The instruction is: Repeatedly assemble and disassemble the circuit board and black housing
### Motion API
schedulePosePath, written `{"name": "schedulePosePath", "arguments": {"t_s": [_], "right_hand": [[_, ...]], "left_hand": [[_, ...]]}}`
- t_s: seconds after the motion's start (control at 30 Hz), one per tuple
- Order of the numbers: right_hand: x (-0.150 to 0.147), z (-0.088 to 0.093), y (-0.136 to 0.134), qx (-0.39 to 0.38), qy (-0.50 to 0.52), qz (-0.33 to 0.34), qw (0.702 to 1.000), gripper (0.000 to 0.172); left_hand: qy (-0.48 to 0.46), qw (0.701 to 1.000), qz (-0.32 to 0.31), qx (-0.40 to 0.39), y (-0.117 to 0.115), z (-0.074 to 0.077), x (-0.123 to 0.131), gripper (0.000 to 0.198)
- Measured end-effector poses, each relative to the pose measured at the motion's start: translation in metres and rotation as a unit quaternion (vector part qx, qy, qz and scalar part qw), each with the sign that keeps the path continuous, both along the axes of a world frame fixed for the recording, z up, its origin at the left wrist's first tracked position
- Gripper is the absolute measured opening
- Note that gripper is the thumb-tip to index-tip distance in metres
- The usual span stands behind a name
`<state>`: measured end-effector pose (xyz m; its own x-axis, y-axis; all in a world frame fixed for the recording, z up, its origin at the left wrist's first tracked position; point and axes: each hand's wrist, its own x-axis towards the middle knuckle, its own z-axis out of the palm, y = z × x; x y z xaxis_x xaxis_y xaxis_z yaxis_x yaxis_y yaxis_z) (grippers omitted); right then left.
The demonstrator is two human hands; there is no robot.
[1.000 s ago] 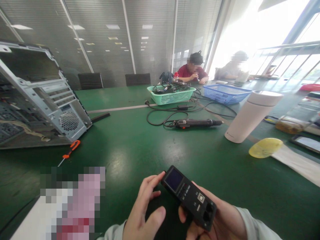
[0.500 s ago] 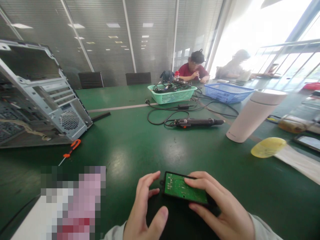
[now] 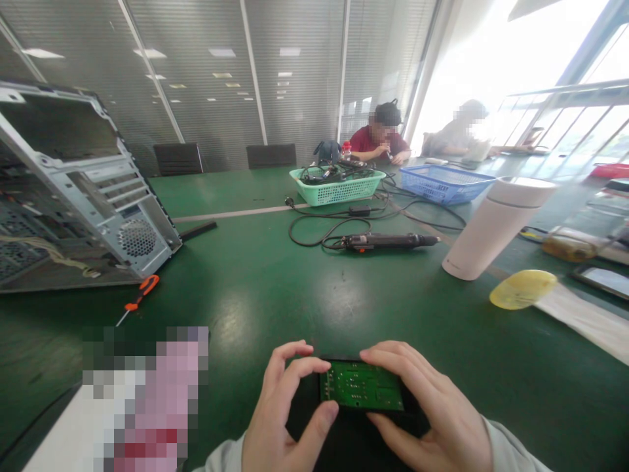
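A green circuit board [image 3: 366,385] sits in a shallow black case, its dotted solder side facing up, near the front of the table. My right hand [image 3: 432,400] grips the case's right end, fingers along the far edge and thumb at the near edge. At the left end, my left hand [image 3: 282,406] closes its index finger and thumb on the board's edge, with the other fingers curled beyond. The underside of the case is hidden.
A black electric screwdriver [image 3: 388,242] lies ahead with its looping cable. Left stand a metal computer case [image 3: 105,190] and an orange-handled screwdriver [image 3: 143,291]. A pink tumbler [image 3: 496,229], green basket [image 3: 339,192] of cables and blue basket [image 3: 442,185] stand farther off. Two people sit beyond.
My left hand has moved right, its index finger and thumb now at the board's left end. The board has turned more level, and my right index finger has shifted from its face to the far edge.
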<state>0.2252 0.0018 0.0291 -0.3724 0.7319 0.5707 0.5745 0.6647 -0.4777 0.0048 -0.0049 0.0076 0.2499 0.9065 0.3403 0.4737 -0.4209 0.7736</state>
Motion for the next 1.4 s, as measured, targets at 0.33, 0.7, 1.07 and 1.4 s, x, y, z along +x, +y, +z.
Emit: {"name": "schedulePosePath", "arguments": {"t_s": [0.33,0.7,1.07,1.4], "right_hand": [[0.001,-0.007,0.000,-0.028,-0.002,-0.003,1.000,0.035],[-0.001,-0.002,-0.002,0.038,-0.040,0.005,0.998,0.036],[-0.002,-0.007,-0.002,0.114,-0.071,0.005,0.991,0.046],[0.019,-0.025,0.013,-0.154,0.089,-0.117,0.977,0.061]], "left_hand": [[-0.040,0.998,-0.041,0.025,-0.004,0.006,0.001,0.024],[0.031,0.991,-0.032,0.127,-0.004,0.011,0.003,0.042],[0.089,0.974,0.033,0.205,-0.011,0.008,0.012,0.028],[-0.145,0.988,0.043,0.035,-0.012,0.016,0.006,0.037]]}}
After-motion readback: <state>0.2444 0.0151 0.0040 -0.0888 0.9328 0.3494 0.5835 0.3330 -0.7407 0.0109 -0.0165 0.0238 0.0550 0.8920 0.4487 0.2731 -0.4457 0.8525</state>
